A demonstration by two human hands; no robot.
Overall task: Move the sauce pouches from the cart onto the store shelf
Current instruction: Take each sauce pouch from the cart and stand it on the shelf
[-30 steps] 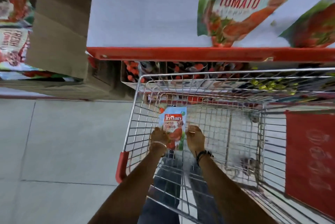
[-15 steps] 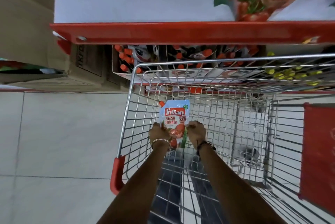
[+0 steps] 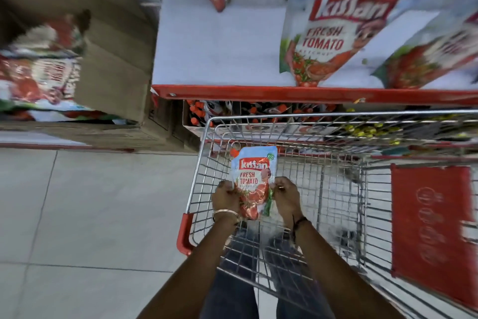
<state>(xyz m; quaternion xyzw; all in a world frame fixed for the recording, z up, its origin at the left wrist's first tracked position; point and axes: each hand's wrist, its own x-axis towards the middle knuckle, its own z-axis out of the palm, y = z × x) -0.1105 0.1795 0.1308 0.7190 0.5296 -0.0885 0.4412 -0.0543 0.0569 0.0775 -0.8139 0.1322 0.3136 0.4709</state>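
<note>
Pouch [image 3: 254,181] pinched by both hands [image 3: 225,196] [image 3: 285,197] above cart [image 3: 207,153]: lift, stand it upright on shelf [image 3: 219,44].

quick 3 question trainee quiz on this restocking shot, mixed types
1. True or false: both hands hold one pouch.
2. Where is that pouch? A) on the shelf B) above the cart C) on the floor
3. Fill in: the big word under FRESH on the pouch is ______.

Key:
1. True: the left hand and right hand grip its lower edges.
2. B: it is over the cart, below the shelf.
3. TOMATO
</note>
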